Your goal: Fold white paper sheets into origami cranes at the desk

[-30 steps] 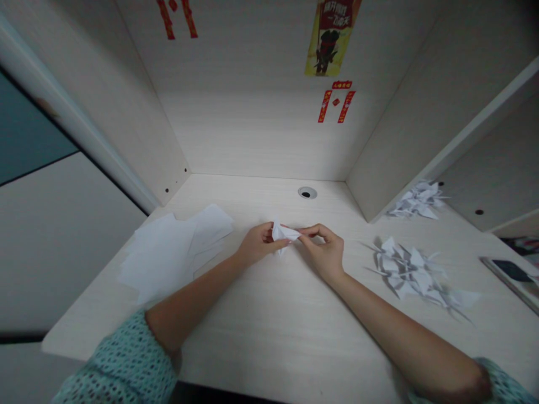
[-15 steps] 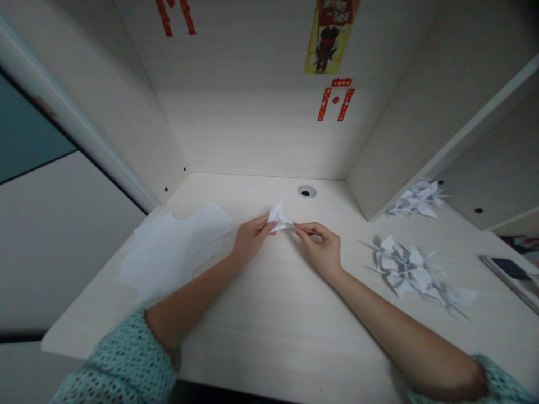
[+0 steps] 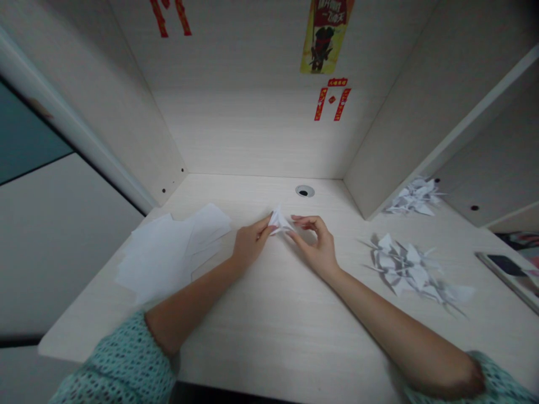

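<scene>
- Head view: a small white folded paper (image 3: 279,220) sits just above the worktop (image 3: 273,331), past its middle, between both hands
- its pointed tip aims up and away toward the back wall; its wider base runs left to right
- left hand (image 3: 248,244) pinches the left edge; right hand (image 3: 316,247) closes thumb and forefinger on the right corner
- loose white sheets (image 3: 168,255) lie to the left; a heap of folded paper figures (image 3: 410,269) lies to the right, with a phone (image 3: 505,265) beyond it
- yellow poster (image 3: 322,36) and red strips (image 3: 332,102) carry writing too blurred to read
</scene>
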Action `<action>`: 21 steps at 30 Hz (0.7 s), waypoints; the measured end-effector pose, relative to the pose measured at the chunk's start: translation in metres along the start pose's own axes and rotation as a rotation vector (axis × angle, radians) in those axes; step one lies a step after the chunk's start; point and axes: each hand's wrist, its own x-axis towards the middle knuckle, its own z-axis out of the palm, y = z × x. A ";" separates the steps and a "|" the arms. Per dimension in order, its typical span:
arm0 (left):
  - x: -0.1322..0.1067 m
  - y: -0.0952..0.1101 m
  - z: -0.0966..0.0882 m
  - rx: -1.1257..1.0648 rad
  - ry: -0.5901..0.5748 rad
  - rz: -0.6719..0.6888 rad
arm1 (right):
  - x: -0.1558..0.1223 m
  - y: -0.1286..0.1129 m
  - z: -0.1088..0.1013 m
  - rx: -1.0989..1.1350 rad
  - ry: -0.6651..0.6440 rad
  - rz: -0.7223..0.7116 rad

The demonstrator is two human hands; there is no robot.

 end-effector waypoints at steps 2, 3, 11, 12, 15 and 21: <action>-0.001 -0.001 0.001 0.097 0.014 0.009 | 0.000 -0.002 0.000 0.012 -0.077 -0.019; -0.001 -0.001 0.001 0.143 0.017 0.010 | 0.000 -0.002 0.000 0.019 -0.104 -0.012; -0.005 -0.004 0.005 0.308 0.017 0.071 | -0.003 0.007 0.000 -0.067 -0.098 0.008; -0.005 -0.004 0.005 0.319 0.017 0.072 | -0.003 0.008 0.000 -0.088 -0.092 -0.009; -0.005 -0.004 0.005 0.364 0.013 0.085 | -0.003 0.008 -0.001 -0.129 -0.082 -0.060; -0.006 -0.004 0.007 0.476 0.022 0.122 | -0.001 0.004 -0.002 -0.161 -0.044 -0.120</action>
